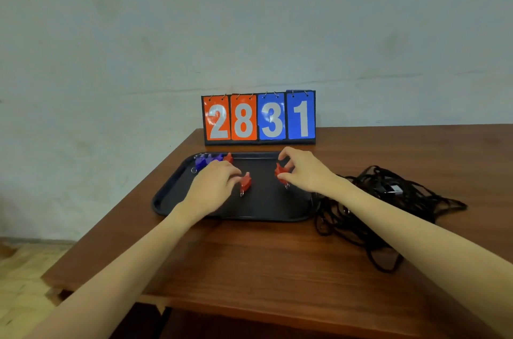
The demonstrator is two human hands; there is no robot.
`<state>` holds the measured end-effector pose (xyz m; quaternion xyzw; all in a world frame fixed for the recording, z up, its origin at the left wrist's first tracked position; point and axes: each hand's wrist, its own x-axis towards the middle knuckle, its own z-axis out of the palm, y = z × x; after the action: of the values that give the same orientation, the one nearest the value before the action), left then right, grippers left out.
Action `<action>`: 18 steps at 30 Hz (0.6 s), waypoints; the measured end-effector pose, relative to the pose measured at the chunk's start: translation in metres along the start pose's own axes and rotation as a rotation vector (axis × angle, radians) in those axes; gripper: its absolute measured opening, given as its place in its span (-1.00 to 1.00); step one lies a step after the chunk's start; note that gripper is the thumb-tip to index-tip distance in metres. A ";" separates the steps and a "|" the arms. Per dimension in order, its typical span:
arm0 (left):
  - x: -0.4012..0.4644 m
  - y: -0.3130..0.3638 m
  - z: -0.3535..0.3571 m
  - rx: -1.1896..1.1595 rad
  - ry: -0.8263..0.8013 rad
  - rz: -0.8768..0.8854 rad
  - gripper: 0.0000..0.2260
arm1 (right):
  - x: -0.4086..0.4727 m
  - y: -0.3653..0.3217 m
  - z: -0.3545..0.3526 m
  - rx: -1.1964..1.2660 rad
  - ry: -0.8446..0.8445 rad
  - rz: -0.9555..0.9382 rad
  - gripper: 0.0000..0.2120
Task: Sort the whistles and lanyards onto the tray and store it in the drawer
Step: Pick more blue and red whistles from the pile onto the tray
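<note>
Over the black tray (166,201), the left hand (213,186) is pinching a red whistle (245,182) at center; the right hand (304,172), at 3 o'clock, is curling round another red whistle (279,171). Best carrying both toward the whistle cluster (206,160) at 10 o'clock, leaving room for the lanyards (388,200) lying off-tray.

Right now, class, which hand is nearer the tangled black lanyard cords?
Right. The right hand is over the tray beside the cords; the left hand is farther left.
</note>
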<state>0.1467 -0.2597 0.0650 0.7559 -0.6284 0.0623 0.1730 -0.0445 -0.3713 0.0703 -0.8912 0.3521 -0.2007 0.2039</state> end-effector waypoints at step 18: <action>0.041 -0.026 0.007 0.263 -0.169 0.176 -0.49 | 0.051 -0.009 0.015 -0.037 0.089 0.020 -0.73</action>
<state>0.1793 -0.2964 0.0663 0.7168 -0.6907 0.0951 0.0132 0.0022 -0.3987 0.0730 -0.8814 0.3734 -0.2314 0.1735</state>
